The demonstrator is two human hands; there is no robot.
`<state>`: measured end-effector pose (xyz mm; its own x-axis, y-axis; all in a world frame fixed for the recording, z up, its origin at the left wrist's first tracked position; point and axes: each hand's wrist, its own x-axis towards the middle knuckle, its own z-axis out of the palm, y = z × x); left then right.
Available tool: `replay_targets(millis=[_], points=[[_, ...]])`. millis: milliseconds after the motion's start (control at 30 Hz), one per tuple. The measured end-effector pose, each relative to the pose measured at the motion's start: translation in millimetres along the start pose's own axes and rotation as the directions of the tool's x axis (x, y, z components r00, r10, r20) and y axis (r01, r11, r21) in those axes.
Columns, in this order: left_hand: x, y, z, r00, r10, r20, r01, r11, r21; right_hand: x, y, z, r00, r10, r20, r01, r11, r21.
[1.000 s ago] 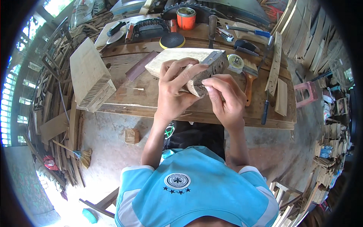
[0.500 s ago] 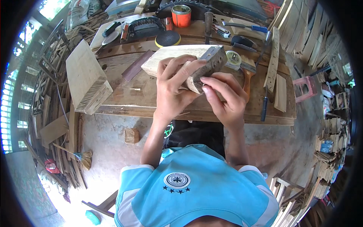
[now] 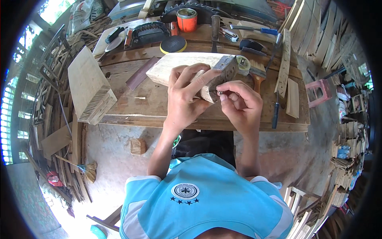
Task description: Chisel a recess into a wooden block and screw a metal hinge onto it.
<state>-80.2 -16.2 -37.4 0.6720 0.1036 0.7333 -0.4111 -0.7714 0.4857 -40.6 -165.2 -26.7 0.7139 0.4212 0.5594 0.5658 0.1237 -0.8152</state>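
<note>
A pale wooden block (image 3: 163,67) is held up over the workbench (image 3: 131,107), tilted, its dark, rough-grained end turned to the right. Along the upper edge of that end runs a grey metal strip (image 3: 226,62). My left hand (image 3: 181,95) is closed around the block near this end, fingers over the top and thumb beneath. Close against the lower part of the end face, my right hand (image 3: 243,105) pinches a small dark metal piece (image 3: 220,93) between thumb and index finger. Its exact kind is too small to make out.
A large pale wooden block (image 3: 87,85) stands at the bench's left. Behind lie a sanding disc (image 3: 173,44), an orange can (image 3: 187,20), a chisel (image 3: 254,29) and a circular saw blade (image 3: 201,15). A paintbrush (image 3: 258,73) and a screwdriver (image 3: 275,113) lie at right.
My right fingertips have shifted a little lower and right, and the small metal piece between them now shows. My left hand keeps its hold on the block.
</note>
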Motion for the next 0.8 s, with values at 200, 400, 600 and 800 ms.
replay_targets(millis=[200, 400, 600, 800], points=[[2, 1, 1, 1.000, 0.002, -0.016, -0.002, 1.000, -0.014, -4, 2, 6, 0.995, -0.079, -0.057, 0.071, 0.989, -0.132], [0, 1, -2, 0.999, -0.016, -0.030, 0.015, 1.000, -0.017, -5, 1, 6, 0.986, -0.163, -0.020, 0.151, 0.949, -0.276], [-3, 1, 0, 0.999, -0.024, -0.029, 0.023, 0.999, -0.024, -5, -1, 5, 0.966, -0.257, 0.003, 0.237, 0.886, -0.399], [-4, 3, -1, 0.999, -0.008, -0.034, 0.008, 1.000, 0.000, -4, 9, 7, 0.960, -0.279, -0.024, 0.253, 0.900, -0.356]])
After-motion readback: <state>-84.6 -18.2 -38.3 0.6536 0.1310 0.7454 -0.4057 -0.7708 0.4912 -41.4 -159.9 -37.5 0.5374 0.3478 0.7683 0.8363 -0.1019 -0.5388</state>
